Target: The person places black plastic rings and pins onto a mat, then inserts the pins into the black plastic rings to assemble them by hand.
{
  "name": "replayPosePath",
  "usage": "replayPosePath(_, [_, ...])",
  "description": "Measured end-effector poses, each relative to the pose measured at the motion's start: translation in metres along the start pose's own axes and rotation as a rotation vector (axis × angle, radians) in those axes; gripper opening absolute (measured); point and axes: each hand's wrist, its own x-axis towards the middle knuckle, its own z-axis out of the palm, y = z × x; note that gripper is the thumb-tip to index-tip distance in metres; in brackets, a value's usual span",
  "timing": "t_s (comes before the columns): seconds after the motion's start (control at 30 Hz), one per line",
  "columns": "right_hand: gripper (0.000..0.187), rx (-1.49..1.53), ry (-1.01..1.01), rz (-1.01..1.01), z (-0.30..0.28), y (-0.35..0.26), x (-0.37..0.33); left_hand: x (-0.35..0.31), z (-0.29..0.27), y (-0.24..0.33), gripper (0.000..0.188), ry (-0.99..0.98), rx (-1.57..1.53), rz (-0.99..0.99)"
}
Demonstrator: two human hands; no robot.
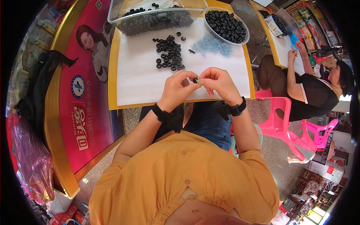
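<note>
Over the near part of a white sheet (140, 88), my hands meet at a small black ring-shaped part (195, 80). My left hand (176, 89) is closed in a pinch on the ring's left side. From the other side, the thumb and forefinger of my right hand (221, 84) press against the same ring. Whether a smaller piece is also between the fingertips I cannot make out. Just beyond my left hand lies a loose pile of similar black rings (169, 53). Farther right are many tiny pale blue clear pieces (214, 45). A small dark scrap (192, 51) lies between these piles.
Behind the piles stand a clear plastic bin (203, 5) and a round clear bowl (246, 37), both holding black rings. A pink-topped counter (80, 112) runs along my left. At right, a co-worker (315, 88) sits at another table, near pink plastic chairs (275, 125).
</note>
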Motion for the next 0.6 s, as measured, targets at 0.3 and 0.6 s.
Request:
replayPosePath(0.3, [0.016, -0.029, -0.021, 0.039, -0.002, 0.002, 0.002, -0.004, 0.000, -0.003, 0.024, -0.031, 0.034, 0.058])
replayPosePath(0.6, [0.016, 0.308, -0.106, 0.093, -0.008, 0.021, 0.006, -0.004, -0.002, -0.004, 0.025, -0.072, -0.034, 0.160])
